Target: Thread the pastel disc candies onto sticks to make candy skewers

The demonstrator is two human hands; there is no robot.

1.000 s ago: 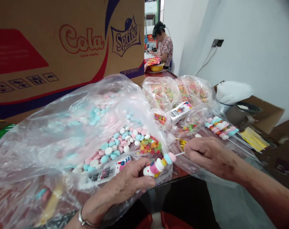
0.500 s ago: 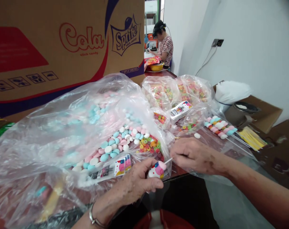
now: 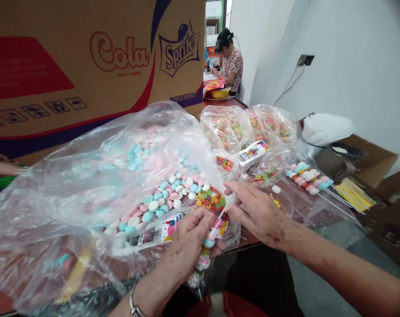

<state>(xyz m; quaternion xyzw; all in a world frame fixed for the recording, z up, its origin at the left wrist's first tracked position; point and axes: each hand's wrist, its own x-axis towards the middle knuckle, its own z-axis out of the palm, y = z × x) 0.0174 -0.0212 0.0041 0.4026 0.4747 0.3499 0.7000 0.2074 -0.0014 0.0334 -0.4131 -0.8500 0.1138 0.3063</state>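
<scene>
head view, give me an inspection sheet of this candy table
surface: dark table, mostly under plastic bags
job's things: candy skewer hanging candy-end down; bag of pastel candies; ring candies
clutter: finished skewers, yellow ties, pot, cardboard box
hands: left hand shut on the skewer; right hand at its stick end, grip unclear
cables: one cable down from a wall socket
surroundings: white wall; another person seated at the far end

A thin silver bangle (image 3: 133, 304) sits behind the left grip (image 3: 190, 233).
</scene>
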